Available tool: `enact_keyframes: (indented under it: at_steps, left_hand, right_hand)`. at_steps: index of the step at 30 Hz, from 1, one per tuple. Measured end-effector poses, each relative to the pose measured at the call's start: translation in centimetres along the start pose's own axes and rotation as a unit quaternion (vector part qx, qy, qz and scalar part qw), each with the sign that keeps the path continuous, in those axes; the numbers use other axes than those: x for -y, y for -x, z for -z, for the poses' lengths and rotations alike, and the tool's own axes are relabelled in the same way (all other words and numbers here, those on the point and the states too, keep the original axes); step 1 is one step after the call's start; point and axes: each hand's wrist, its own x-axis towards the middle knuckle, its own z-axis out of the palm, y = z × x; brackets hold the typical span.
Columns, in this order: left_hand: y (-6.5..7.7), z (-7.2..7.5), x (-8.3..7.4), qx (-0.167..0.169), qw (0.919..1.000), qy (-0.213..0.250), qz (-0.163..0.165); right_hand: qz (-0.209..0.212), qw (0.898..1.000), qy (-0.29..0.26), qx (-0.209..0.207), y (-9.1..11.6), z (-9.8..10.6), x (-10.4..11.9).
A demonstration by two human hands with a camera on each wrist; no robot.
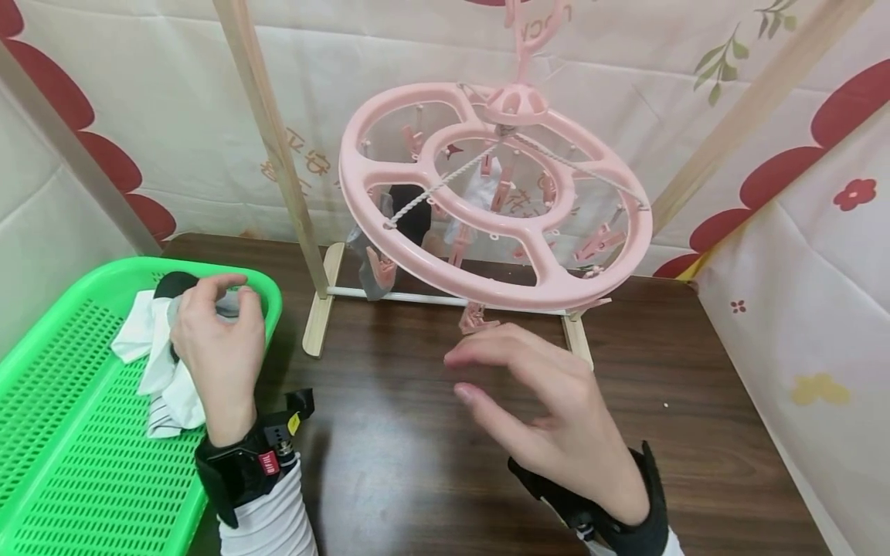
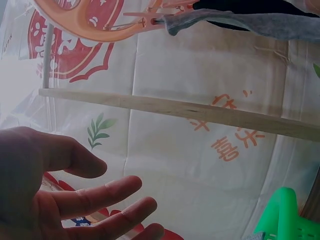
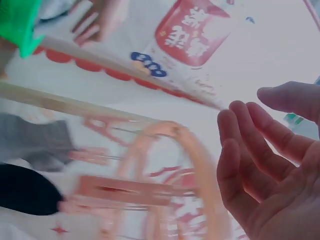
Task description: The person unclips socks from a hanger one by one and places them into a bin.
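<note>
My left hand (image 1: pixel 221 340) is over the right side of a green basket (image 1: pixel 62 309), above several socks. Its thumb and forefinger are apart with nothing between them. Among those socks are white ones (image 1: pixel 132 332) and a black one (image 1: pixel 174 284). My right hand (image 1: pixel 545 401) is in front of a round pink clip hanger (image 1: pixel 542 295), fingers loosely bent and holding nothing. From the hanger's clips (image 1: pixel 501 191) hang a grey sock (image 1: pixel 375 282), a black sock (image 1: pixel 415 216) and a white piece (image 1: pixel 481 189). The right wrist view shows the black sock (image 3: pixel 27 190) and grey sock (image 3: pixel 40 142) clipped.
A wooden stand with posts (image 1: pixel 267 131) and a white crossbar (image 1: pixel 417 298) stands behind the hands, on the dark wooden table (image 1: pixel 389 463). Printed cloth (image 1: pixel 174 100) walls the back and sides. The hanger's hook (image 1: pixel 521 46) rises above its ring.
</note>
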Motion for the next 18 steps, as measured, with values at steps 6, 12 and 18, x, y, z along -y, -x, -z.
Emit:
enact_keyframes:
  at_steps: [6, 12, 18]
  left_hand:
    - [0.1, -0.2, 0.1, 0.006, 0.9998, -0.003, -0.018]
    - [0.1, -0.6, 0.4, 0.024, 0.9988, -0.007, -0.042]
    - [0.0, -0.9, 0.5, 0.047, 0.9971, -0.028, -0.053]
  right_hand:
    - [0.062, 0.991, 0.107, -0.044, -1.8, 0.5, 0.3]
    - [0.053, 0.982, 0.165, -0.074, -3.5, 0.2, 0.5]
    - [0.028, 0.955, 0.285, -0.076, -4.4, -0.5, 0.0]
